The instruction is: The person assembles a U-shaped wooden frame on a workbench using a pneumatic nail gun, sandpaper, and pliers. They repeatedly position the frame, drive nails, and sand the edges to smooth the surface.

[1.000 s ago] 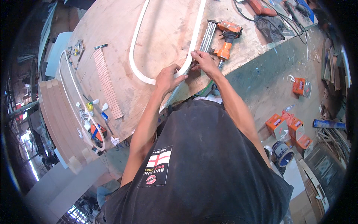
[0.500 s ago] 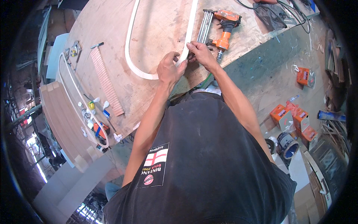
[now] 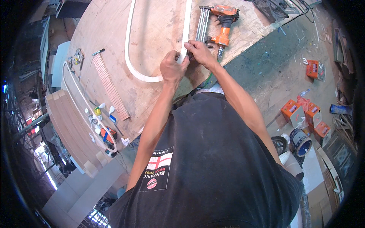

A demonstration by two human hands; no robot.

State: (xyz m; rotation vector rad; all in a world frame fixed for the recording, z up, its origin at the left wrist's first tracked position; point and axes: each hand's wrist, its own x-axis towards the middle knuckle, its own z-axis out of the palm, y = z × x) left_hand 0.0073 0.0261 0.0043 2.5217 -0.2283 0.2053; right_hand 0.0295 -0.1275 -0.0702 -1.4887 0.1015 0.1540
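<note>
A narrow white strip [image 3: 129, 57], bent into a long U-shaped loop, lies on the wooden worktable [image 3: 156, 41]. At the rounded near end, my left hand [image 3: 173, 67] is closed around it, fingers curled and thumb pressed to the strip. Just to the right, my right hand [image 3: 199, 53] pinches the same strip along its straight right side. Its lower fingers are partly hidden behind the strip. An orange-and-black nail gun [image 3: 224, 28] with a silver magazine rests on the table, beyond my right hand.
Left on the table are a slatted wooden strip [image 3: 110, 85], a hammer-like tool [image 3: 98, 52] and another pale loop [image 3: 81, 97]. Stacked curved boards [image 3: 70, 125] stand at the left edge. Orange boxes [image 3: 292, 113] and a blue-rimmed bucket [image 3: 303, 147] sit on the floor at right.
The view has shifted slightly, so the table things appear a little farther left. My left hand's fingers are curled tighter; both hands stay on the strip.
</note>
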